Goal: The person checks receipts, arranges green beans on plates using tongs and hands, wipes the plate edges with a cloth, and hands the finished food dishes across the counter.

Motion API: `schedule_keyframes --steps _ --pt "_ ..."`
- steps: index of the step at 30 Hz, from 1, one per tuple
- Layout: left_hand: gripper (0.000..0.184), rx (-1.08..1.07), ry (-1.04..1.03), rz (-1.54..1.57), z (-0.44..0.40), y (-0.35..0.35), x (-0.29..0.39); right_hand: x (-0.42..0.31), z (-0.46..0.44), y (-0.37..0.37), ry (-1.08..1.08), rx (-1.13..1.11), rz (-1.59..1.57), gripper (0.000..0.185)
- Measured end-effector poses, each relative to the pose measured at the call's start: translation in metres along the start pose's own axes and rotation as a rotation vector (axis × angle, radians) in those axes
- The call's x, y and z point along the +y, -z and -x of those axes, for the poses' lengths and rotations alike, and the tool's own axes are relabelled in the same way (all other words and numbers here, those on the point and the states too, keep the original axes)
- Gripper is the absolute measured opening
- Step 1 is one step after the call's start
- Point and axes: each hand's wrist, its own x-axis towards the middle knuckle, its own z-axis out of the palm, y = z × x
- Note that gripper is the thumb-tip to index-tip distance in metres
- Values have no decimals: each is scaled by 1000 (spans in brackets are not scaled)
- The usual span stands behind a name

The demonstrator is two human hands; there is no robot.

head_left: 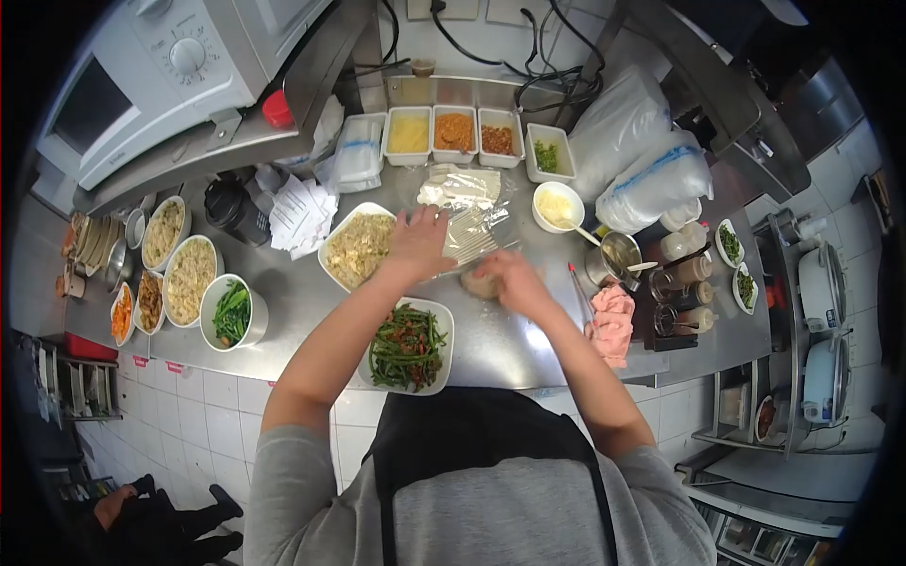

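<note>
My left hand (420, 243) lies with its fingers stretched out across the left edge of a ribbed mat under clear plastic film (475, 233). At the mat's lower right corner is my right hand (512, 283), its fingers bent in and partly blurred. Beneath those fingers shows a brownish rounded lump (483, 285); its kind is unclear. A white tub of grain mixed with pale bits (357, 247) stands just left of my left hand. Closer to my body, a white square dish holds green beans with reddish bits (409, 347). Above the mat lies a whitish flat packet (461, 187).
Tubs of yellow shreds (409, 134), orange filling (454, 132) and brown bits (499, 139) line the back. On the right are a cream-coloured bowl (558, 207), a metal pot (613, 257), a pink cloth (612, 325) and sauce bottles (694, 294). A microwave (151, 85) overhangs the left.
</note>
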Motion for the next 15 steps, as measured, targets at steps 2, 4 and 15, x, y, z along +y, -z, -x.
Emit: schedule_keyframes --steps 2,4,15 --pt "87 -218 15 -164 -22 -11 -3 -5 23 -15 -6 50 33 45" --pt "94 -398 9 -186 -37 -6 2 0 31 -20 -18 64 8 49" --pt "73 97 -293 -213 -89 23 -23 11 30 -18 -85 9 -149 51"
